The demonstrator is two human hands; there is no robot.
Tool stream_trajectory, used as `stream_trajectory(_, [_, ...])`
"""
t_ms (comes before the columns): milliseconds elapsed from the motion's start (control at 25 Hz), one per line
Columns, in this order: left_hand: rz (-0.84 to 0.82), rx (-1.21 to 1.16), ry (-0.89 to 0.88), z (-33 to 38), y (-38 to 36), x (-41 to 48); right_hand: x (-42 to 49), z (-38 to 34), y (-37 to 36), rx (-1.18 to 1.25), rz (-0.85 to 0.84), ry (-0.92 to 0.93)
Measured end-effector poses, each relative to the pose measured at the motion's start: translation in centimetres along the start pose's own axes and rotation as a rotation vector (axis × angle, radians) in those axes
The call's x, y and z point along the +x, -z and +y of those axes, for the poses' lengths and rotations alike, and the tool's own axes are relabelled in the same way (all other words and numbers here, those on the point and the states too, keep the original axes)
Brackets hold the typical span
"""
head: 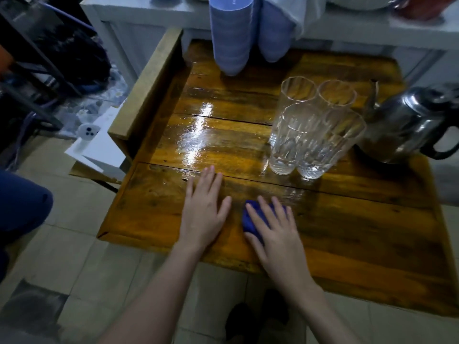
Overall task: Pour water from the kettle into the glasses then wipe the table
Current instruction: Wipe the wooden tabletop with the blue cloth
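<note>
Several tall clear ribbed glasses (310, 130) stand bunched together right of centre on the glossy wooden table (360, 232). Just to their right sits a shiny steel kettle (407, 125) with a black handle, its spout toward the glasses. My right hand (273, 229) lies flat on a small blue cloth (248, 220) near the table's front edge, pressing it to the wood; most of the cloth is hidden under the fingers. My left hand (203, 209) rests flat beside it, fingers spread, holding nothing.
Two stacks of blue bowls (231, 33) stand at the table's back edge against a white cabinet (139, 23). A raised wooden rail (146, 85) borders the left side. Another person's blue-clad knee (22, 202) is at far left, over tiled floor.
</note>
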State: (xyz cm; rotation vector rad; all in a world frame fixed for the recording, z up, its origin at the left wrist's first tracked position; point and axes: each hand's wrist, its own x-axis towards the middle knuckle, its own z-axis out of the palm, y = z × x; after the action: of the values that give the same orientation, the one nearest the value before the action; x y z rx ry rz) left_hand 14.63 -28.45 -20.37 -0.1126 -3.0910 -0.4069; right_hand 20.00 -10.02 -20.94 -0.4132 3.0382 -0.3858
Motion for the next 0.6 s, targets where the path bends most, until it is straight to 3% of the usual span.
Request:
stream_trajectory(160, [-0.006,0.034,0.022,1.1,-1.5,0.0,-1.6,6.2,1.8,0.000,0.053,-0.191])
stream_trajectory(280, [0.017,0.009,0.012,0.9,-1.6,0.1,0.2,6.8,1.8,-0.002,0.090,-0.249])
stream_trajectory(600, [0.041,0.023,-0.012,1.1,-1.4,0.0,3.1,0.8,0.5,0.013,0.047,0.028])
